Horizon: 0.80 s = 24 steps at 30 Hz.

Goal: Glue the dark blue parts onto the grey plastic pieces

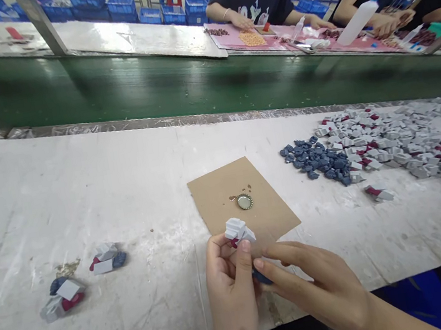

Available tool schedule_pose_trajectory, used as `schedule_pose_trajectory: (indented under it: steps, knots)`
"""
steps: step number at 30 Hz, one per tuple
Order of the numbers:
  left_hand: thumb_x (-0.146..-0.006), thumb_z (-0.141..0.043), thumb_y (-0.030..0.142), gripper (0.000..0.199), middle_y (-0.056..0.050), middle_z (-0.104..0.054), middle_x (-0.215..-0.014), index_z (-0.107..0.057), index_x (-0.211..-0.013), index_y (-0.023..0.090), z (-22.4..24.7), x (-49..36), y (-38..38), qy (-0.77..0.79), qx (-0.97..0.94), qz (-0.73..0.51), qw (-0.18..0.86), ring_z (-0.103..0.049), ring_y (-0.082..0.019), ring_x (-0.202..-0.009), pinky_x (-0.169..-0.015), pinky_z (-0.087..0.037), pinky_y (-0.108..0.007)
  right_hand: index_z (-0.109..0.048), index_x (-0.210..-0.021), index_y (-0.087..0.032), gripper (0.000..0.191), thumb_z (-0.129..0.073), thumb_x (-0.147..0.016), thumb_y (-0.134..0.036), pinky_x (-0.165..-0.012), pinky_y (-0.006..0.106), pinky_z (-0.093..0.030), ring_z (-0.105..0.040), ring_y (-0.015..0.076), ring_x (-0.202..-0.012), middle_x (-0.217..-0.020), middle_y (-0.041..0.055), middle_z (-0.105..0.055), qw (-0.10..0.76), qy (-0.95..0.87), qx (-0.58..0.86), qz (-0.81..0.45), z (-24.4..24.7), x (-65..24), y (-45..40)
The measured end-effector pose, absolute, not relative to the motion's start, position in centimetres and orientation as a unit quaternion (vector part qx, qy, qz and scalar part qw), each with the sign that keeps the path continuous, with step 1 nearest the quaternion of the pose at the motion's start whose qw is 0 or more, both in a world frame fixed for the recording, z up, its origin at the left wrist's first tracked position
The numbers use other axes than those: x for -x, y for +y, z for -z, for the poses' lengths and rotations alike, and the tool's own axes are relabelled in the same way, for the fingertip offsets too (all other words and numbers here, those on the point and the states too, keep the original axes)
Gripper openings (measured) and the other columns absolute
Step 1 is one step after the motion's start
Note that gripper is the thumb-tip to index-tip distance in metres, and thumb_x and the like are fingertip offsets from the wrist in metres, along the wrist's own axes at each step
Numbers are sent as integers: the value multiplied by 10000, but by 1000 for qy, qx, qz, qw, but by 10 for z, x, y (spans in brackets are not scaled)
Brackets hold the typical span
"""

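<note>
Over the near edge of a brown cardboard sheet, my left hand grips a small grey and dark red plastic piece between thumb and fingers. My right hand pinches a dark blue piece against the underside of the grey one; the fingers partly hide it. A bottle cap rests on the cardboard with small brown bits around it. To the left lie two joined pieces of grey, red and blue, one nearer and one farther.
Dark blue parts lie in a pile at the right, beside a large heap of grey and red pieces. One grey piece sits apart. Beyond the green conveyor belt, people work at a pink-covered table.
</note>
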<state>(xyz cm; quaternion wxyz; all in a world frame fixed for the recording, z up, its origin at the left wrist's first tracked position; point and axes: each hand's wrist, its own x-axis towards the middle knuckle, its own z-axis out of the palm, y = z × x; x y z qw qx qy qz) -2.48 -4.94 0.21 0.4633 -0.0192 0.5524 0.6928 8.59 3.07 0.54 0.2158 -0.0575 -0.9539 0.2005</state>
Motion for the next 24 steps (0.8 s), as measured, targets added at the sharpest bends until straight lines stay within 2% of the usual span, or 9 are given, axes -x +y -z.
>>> schedule_pose_trajectory:
  steps: [2,5,8,10,13,20,24]
  knots:
    - [-771,-628,378,217,47,-527,-593,-549,-829,184,-3,27,-52,553,19,-704,446,-386,-56,-430,-320,-302,-122,-456,-1296,-260,497,-538,-829,-110,-720,276,-567,-661,183,-905,-1065,63,-675,239,-950,84,-184,-7,-80,40]
    - [-792,-611,350,187,58,-502,-553,-553,-846,181,-2,32,-59,571,12,-723,388,-398,-60,-435,-351,-352,-129,-535,-1194,-239,348,-508,-855,-168,-655,278,-574,-684,175,-758,-926,46,-709,272,-933,187,-143,-8,-65,62]
    - [-791,-616,325,158,59,-539,-588,-536,-830,195,1,36,-67,597,10,-727,340,-423,-49,-431,-380,-373,-133,-574,-1089,-209,243,-497,-866,-268,-512,266,-539,-658,163,-594,-748,29,-704,233,-929,255,-135,-4,-51,85]
    - [-784,-624,310,149,63,-551,-601,-523,-811,204,4,38,-71,601,13,-728,330,-436,-49,-432,-390,-379,-136,-602,-1000,-209,188,-491,-865,-277,-498,262,-513,-652,164,-607,-752,28,-702,198,-938,244,-148,0,-45,95]
    - [-776,-632,307,153,63,-544,-572,-523,-799,202,7,39,-74,600,16,-724,339,-451,-55,-436,-415,-390,-146,-628,-940,-218,164,-487,-863,-250,-517,259,-490,-658,164,-650,-813,23,-714,180,-947,222,-148,4,-40,99]
    - [-779,-630,319,148,43,-562,-563,-541,-795,202,7,40,-75,606,3,-714,350,-480,-75,-497,-471,-417,-148,-654,-883,-219,150,-512,-849,-254,-427,242,-402,-634,157,-510,-703,-8,-720,171,-960,217,-34,8,-38,97]
    - [-774,-636,304,155,22,-599,-650,-553,-822,183,6,39,-74,591,18,-722,358,-481,-64,-503,-466,-421,-145,-654,-885,-217,141,-531,-831,-259,-442,249,-401,-603,148,-495,-678,-4,-702,157,-954,241,-86,5,-37,100]
